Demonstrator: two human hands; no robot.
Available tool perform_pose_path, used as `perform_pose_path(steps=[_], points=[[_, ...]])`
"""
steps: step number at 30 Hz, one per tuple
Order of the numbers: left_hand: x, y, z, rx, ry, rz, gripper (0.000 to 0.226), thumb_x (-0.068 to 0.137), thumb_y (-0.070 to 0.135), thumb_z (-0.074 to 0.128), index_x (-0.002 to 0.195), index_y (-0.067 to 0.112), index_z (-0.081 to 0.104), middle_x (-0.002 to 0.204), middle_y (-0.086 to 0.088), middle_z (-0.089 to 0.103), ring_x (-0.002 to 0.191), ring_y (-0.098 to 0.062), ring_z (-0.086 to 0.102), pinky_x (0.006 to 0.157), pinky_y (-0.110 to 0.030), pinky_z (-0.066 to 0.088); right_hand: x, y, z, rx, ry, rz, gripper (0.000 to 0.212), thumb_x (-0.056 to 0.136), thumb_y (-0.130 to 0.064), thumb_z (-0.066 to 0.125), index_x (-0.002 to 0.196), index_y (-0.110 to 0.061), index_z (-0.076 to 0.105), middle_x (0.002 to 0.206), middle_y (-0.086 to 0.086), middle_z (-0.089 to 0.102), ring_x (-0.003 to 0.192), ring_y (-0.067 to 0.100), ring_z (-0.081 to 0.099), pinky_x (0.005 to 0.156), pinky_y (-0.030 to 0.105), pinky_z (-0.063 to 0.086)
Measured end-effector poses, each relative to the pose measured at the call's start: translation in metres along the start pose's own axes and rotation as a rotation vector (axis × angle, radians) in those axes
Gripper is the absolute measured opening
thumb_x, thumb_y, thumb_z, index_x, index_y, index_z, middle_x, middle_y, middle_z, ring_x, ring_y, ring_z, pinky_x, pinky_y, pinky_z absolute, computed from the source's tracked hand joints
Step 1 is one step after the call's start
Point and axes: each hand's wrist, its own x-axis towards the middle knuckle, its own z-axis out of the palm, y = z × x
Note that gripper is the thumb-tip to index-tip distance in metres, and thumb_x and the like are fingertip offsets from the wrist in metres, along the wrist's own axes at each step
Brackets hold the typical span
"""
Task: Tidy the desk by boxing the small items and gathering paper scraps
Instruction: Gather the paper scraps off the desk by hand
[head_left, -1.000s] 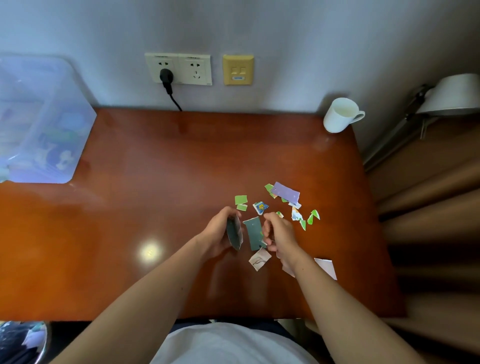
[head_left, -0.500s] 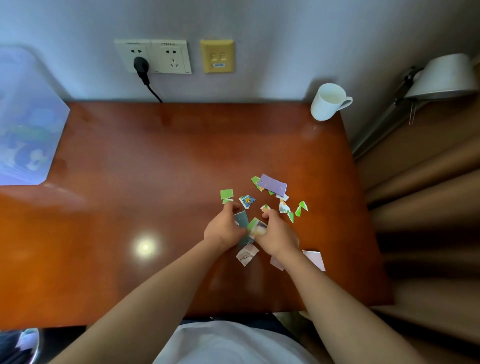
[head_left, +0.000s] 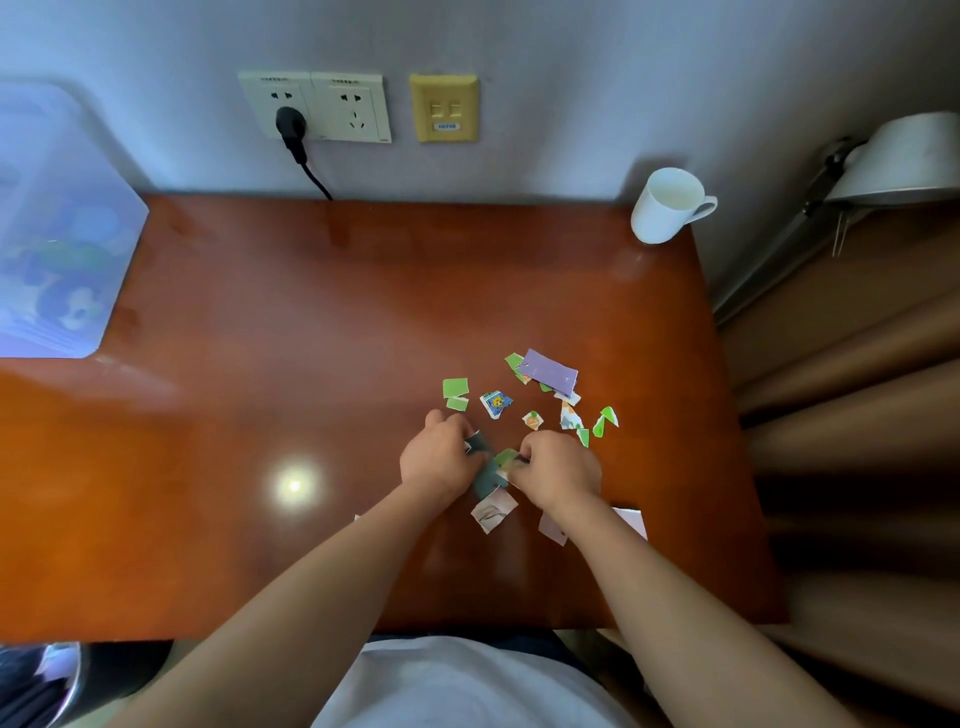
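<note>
Seen from above my own forearms, my two hands meet over a scatter of torn paper on the near right part of a glossy, reddish-brown wooden desk (head_left: 311, 338). My left hand (head_left: 439, 460) has its fingers curled round a dark grey-green scrap (head_left: 487, 480), a stiffer-looking oblong that pokes out between the hands. My right hand (head_left: 558, 470) pinches a small green scrap (head_left: 505, 458) at its fingertips, right against the dark piece. To gather well, I judge I should use the dark piece as a backing and stack each loose bit onto it. A light pinch would stop the thin paper crumpling or slipping, and I would take the nearest pieces first. Just beyond my knuckles lie a green square (head_left: 455, 387) with a smaller green bit below it, a cartoon-printed scrap (head_left: 496, 404) and a tiny orange-marked piece (head_left: 532, 420). Further out is a purple slip (head_left: 550, 371), the largest and a neat rectangle, with pointed green triangles (head_left: 605, 420) to its right. Nearer me, a white line-drawing scrap (head_left: 493, 512) lies between my wrists, and more white paper (head_left: 553, 529) shows beside my right wrist. All look flat, light and ragged-edged. I think the polished top would let them skate, so pressing down and then dragging may lift them more easily. The translucent plastic box (head_left: 57, 228), its contents blurred, sits well apart at the far left of the desk. A smooth white mug (head_left: 665, 210) stands at the far right corner.
</note>
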Motion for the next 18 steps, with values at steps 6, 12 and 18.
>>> perform_pose_path(steps=[6, 12, 18], points=[[0.003, -0.012, -0.012, -0.577, 0.011, -0.145, 0.016, 0.083, 0.027, 0.064, 0.074, 0.018, 0.055, 0.072, 0.003, 0.057, 0.07, -0.018, 0.053, 0.063, -0.029, 0.039, 0.001, -0.009, -0.003, 0.436, 0.02, 0.093, 0.032, 0.091, -0.037, 0.054, 0.066, -0.019, 0.044, 0.069, 0.002, 0.054, 0.07, 0.025, 0.056, 0.051, 0.027, 0.033], [-0.011, -0.018, -0.036, -1.075, -0.008, -0.244, 0.017, 0.073, 0.02, 0.066, 0.083, 0.01, 0.056, 0.067, -0.004, 0.052, 0.048, -0.011, 0.039, 0.043, -0.022, 0.03, -0.006, -0.044, -0.014, 1.156, -0.245, 0.293, 0.016, 0.091, -0.019, 0.055, 0.076, -0.017, 0.052, 0.062, 0.002, 0.048, 0.047, 0.01, 0.039, 0.043, 0.02, 0.026], [-0.034, -0.047, -0.059, -1.234, -0.019, -0.339, 0.005, 0.079, 0.014, 0.056, 0.077, 0.011, 0.052, 0.062, -0.006, 0.05, 0.04, -0.014, 0.033, 0.036, -0.019, 0.024, -0.016, -0.093, -0.012, 1.188, -0.344, 0.273, 0.02, 0.087, -0.004, 0.037, 0.071, -0.014, 0.045, 0.059, 0.002, 0.035, 0.045, 0.012, 0.026, 0.038, 0.016, 0.017]])
